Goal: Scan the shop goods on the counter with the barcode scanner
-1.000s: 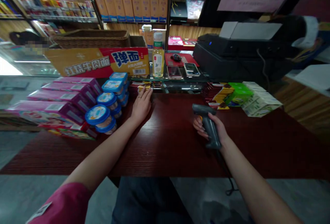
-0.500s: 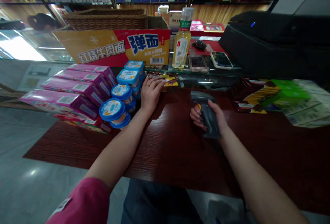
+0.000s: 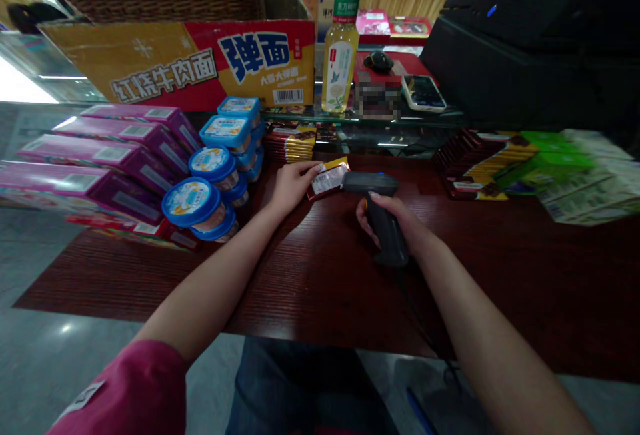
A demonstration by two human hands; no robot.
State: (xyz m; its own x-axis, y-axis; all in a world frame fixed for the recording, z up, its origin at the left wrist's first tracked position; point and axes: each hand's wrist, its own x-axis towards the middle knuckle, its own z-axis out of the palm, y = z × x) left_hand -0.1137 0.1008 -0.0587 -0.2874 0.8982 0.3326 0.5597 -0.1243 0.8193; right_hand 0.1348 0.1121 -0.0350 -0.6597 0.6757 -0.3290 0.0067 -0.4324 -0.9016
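Note:
In my left hand (image 3: 294,187) is a small flat snack packet (image 3: 329,179), brown and yellow, its pale printed back facing up; my fingers pinch its left end. My right hand (image 3: 387,221) wraps around the handle of a dark barcode scanner (image 3: 373,185), whose head points left at the packet from close by. A cable hangs from the scanner's grip. Behind my left hand lies a stack of similar brown and yellow packets (image 3: 291,144). Blue-lidded tubs (image 3: 193,203) stand stacked to the left of my left forearm.
Purple boxes (image 3: 75,178) are piled at the left. A noodle carton (image 3: 165,65), a bottle of yellow drink (image 3: 341,55) and a phone (image 3: 423,93) stand or lie on the glass shelf behind. More packets (image 3: 475,161) and green-and-white packs (image 3: 590,175) sit at the right, below a black machine (image 3: 510,55).
My left hand has drawn a packet from the stack toward me onto the table. My right hand has brought the scanner left, up to the packet. The view has tilted down.

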